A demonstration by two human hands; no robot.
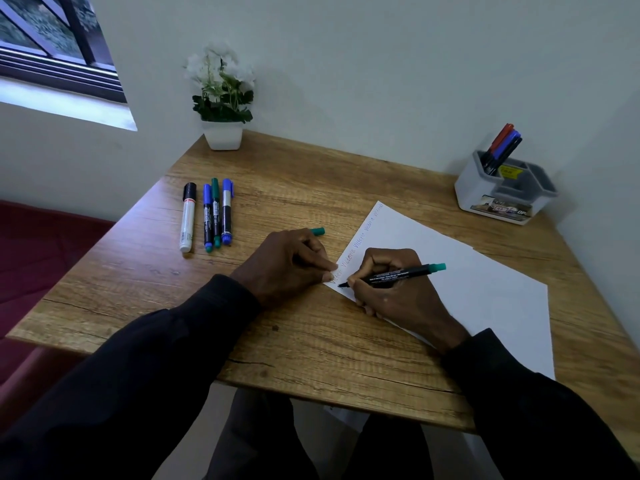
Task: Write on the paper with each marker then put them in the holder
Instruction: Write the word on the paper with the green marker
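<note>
Holder (465,194) sat at the table's (311,341) far right, three markers (502,148) (red, blue, black) tilted in its rear-left compartment. Right hand (398,292) fingers gripped the green marker (398,273), tip on the paper (467,282). Left hand (287,265) fingers curled round the green cap (318,231), fingertips pinning the paper's corner. Four loose markers (211,216) lay table-left.

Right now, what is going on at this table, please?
A person is writing on the white paper with a green marker gripped in the right hand. The left hand holds the green cap and steadies the paper's corner. On the table at the left lie four more markers, and three markers stand in the holder at the far right.
</note>
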